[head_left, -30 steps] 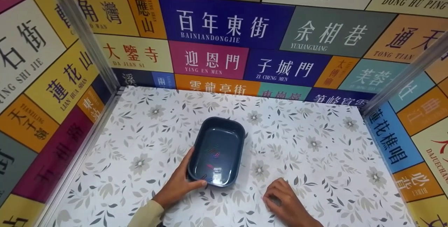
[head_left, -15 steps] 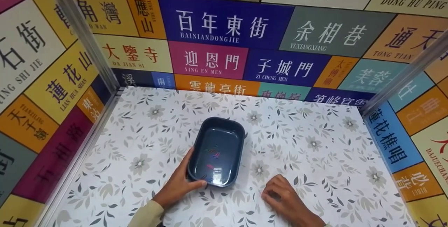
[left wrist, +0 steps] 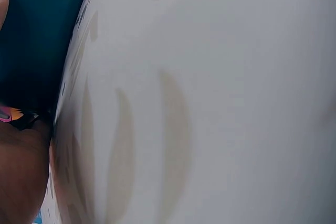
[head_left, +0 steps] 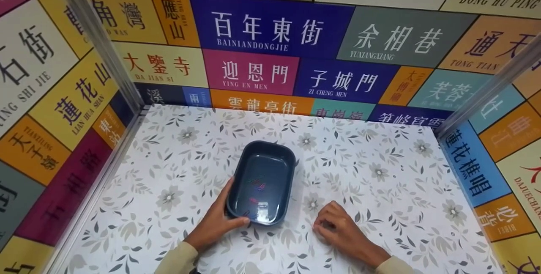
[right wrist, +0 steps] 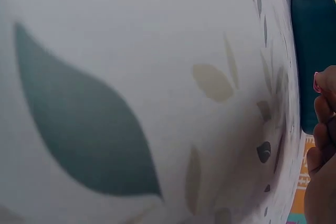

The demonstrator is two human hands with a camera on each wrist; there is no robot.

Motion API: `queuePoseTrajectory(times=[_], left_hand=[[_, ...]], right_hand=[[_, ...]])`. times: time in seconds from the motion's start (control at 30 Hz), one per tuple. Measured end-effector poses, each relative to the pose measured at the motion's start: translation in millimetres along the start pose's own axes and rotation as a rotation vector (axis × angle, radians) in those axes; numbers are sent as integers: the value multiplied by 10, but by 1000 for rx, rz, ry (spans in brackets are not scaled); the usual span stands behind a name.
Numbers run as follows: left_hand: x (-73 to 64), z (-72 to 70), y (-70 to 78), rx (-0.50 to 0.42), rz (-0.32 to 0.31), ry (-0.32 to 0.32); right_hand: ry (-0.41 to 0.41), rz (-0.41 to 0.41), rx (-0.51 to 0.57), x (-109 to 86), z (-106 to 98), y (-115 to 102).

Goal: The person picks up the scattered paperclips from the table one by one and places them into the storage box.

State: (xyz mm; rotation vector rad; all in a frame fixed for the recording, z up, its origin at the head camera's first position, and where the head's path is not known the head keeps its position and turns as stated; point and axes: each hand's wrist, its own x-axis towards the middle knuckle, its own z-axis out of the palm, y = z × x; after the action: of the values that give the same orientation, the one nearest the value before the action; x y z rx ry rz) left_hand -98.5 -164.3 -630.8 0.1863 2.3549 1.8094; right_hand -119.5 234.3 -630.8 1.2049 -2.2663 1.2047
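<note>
A dark blue rectangular dish [head_left: 272, 164] with rounded corners stands on the table, several small coloured paper clips [head_left: 256, 185] lying on its bottom. My left hand [head_left: 214, 224] holds the dish at its near left corner, thumb on the rim and fingers along the outer side. To the right of the dish, apart from it, my right hand [head_left: 341, 231] is near the tabletop with its fingers curled. The right wrist view shows a small pink wire loop, seemingly a paper clip [right wrist: 317, 82], pinched at the fingertips. Most of that clip is hidden by the fingers.
A white tabletop [head_left: 380, 206] printed with grey leaves and flowers lies under everything. Panels with coloured street-name signs [head_left: 274, 24] enclose it at the back, left and right. Clear corner strips [head_left: 101, 50] join the panels.
My right hand has shifted slightly forward and to the left, bringing more of its sleeve into view. The left hand and the dish have stayed in place.
</note>
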Motion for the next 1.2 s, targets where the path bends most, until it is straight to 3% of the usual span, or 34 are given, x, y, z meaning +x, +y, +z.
queuePoseTrajectory(times=[0.17, 0.4, 0.77, 1.2], left_hand=[[-3, -1, -5, -1, 4, 4], [-1, 6, -39, 0, 28, 13], [6, 6, -11, 10, -11, 2], [17, 0, -18, 21, 16, 13]], right_hand=[[-56, 34, -11, 88, -59, -13], [-69, -50, -35, 208, -62, 22], [-121, -69, -66, 372, -59, 9], [-169, -102, -128, 620, -52, -14]])
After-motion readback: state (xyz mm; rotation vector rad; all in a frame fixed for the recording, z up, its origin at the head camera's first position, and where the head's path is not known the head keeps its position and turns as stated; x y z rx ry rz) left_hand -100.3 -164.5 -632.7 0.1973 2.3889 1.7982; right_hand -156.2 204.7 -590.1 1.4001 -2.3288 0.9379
